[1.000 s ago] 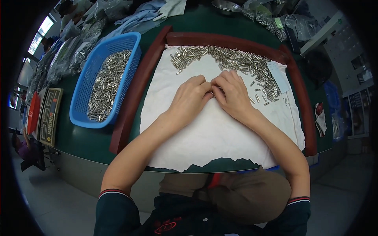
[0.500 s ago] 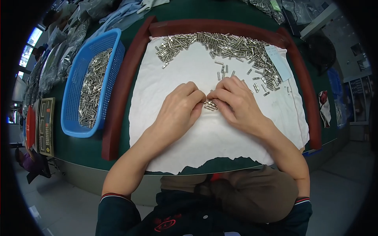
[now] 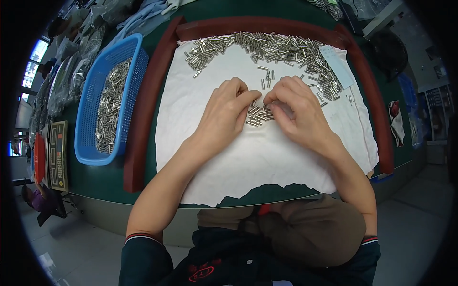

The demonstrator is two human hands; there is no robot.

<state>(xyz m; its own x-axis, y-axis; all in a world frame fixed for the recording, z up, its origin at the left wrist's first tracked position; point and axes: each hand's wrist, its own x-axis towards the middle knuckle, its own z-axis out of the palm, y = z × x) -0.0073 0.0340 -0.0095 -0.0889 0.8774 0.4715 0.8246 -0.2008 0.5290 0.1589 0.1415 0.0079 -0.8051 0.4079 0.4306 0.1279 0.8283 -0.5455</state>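
Small shiny metal cylinders (image 3: 258,115) lie in a loose cluster on the white cloth (image 3: 243,157), between my two hands. My left hand (image 3: 226,110) is curled at the cluster's left side, its fingers drawn together near the far end of the group. Facing it, my right hand (image 3: 299,112) has its fingers bent and closed towards the thumb over the cluster's right side. The fingertips cover whatever either hand pinches. A few loose cylinders (image 3: 268,76) lie just beyond my hands, and a large heap of cylinders (image 3: 274,46) spreads along the far edge of the cloth.
A dark red wooden frame (image 3: 153,102) borders the cloth on the left, far and right sides. Left of it stands a blue plastic basket (image 3: 86,128) holding many cylinders. A pale blue paper strip (image 3: 337,66) lies by the heap. A flat box (image 3: 58,155) stands at the table's left.
Both hands have shifted slightly away from me and drawn a little apart at the fingers. More of the cylinder cluster shows between them. Some loose cylinders near the right hand are now covered.
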